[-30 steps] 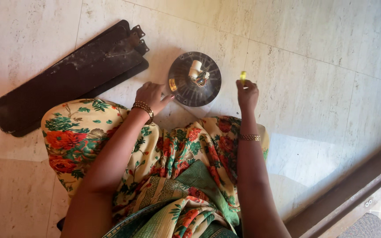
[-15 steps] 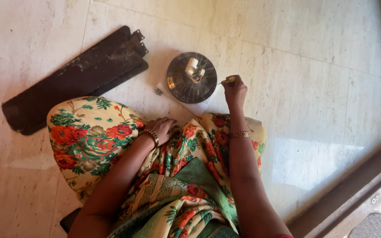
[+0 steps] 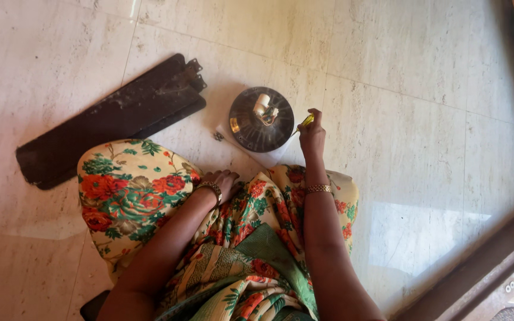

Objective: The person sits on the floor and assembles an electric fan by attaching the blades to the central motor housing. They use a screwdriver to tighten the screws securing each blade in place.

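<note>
A round dark fan motor housing [image 3: 261, 120] lies on the marble floor on a piece of white paper [image 3: 270, 156], with a white cylinder and wires at its centre. My right hand [image 3: 312, 137] holds a yellow-handled screwdriver [image 3: 305, 122], its tip pointing at the housing's right edge. My left hand [image 3: 223, 181] rests on my floral-clad knee, fingers curled, holding nothing that I can see. A small metal screw [image 3: 217, 137] lies on the floor left of the housing.
Dark brown fan blades [image 3: 114, 119] lie stacked at the left with metal brackets at their upper end. My floral garment [image 3: 132, 196] covers my folded legs. A brown door-frame sill [image 3: 477, 255] runs diagonally at the lower right.
My left hand has drawn back from the housing's left edge to my knee. My right hand has lowered the screwdriver toward the housing's right side. The view has shifted slightly.
</note>
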